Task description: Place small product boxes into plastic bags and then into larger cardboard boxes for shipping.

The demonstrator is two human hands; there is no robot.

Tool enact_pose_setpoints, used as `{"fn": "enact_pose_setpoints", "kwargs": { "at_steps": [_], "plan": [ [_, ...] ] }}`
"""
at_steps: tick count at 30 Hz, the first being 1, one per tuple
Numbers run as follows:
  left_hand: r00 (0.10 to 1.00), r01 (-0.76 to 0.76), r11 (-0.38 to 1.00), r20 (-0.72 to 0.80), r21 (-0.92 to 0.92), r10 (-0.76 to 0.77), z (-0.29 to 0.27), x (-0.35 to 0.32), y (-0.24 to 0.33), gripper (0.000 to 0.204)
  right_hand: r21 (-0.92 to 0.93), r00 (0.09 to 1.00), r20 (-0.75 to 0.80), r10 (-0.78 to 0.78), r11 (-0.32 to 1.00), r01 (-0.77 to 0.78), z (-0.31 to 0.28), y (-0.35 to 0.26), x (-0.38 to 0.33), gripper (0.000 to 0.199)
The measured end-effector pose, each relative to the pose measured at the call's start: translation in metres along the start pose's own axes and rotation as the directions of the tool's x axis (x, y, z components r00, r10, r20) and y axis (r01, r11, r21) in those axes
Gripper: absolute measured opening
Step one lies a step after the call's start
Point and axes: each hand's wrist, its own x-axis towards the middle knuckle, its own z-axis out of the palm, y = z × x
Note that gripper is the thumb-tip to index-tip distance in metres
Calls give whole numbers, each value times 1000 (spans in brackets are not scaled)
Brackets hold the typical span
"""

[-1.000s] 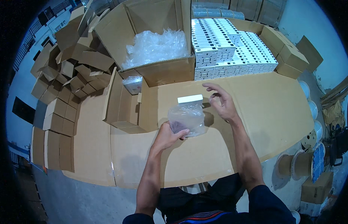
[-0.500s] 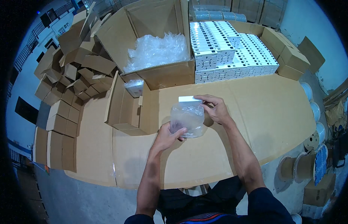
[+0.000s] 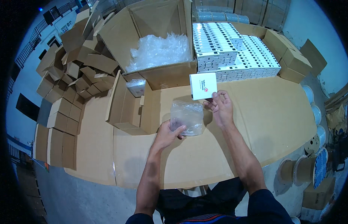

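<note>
In my right hand (image 3: 222, 106) I hold up a flat white square panel (image 3: 203, 86) with a small red mark and dark print, pinched at its lower right corner. My left hand (image 3: 169, 135) grips a clear plastic bag (image 3: 187, 116) by its lower left, thumb on top. The bag lies below the panel, apart from it. Left of my hands stands an open narrow carton (image 3: 123, 123) with a clear-wrapped item (image 3: 136, 87) inside at its far end.
A large open carton (image 3: 164, 76) holds many clear bags (image 3: 161, 52). Stacks of white square units (image 3: 233, 56) stand at the far right beside brown cartons (image 3: 293, 61). Small open boxes (image 3: 63, 114) are piled at the left. Cable reels (image 3: 290, 170) stand beyond the table's (image 3: 263, 123) right edge.
My right hand has lifted the white panel from the bag's upper edge, up and to the right, and its printed face now shows. My left hand still holds the bag in place.
</note>
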Motion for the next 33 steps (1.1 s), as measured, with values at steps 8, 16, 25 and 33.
{"fn": "enact_pose_setpoints", "kwargs": {
  "at_steps": [8, 16, 25, 33],
  "plan": [
    [1000, 21, 1000, -5, -9, -21, -4, 0, 5, 24, -72, 992, 124, 32, 997, -23, 3, 15, -5, 15],
    [1000, 14, 1000, -12, 21, -14, -7, -8, 6, 24, -187, 980, 196, 16, 982, 21, 5, 3, -6, 16],
    [1000, -12, 998, 16, 59, 11, -12, -8, -2, 27, -170, 939, 343, -23, 982, 86, 1, 2, -3, 17],
    [999, -5, 997, 34, 83, 2, -6, -9, -3, 29, -389, 922, 385, 23, 911, 140, 3, 5, -8, 16]
  ]
}}
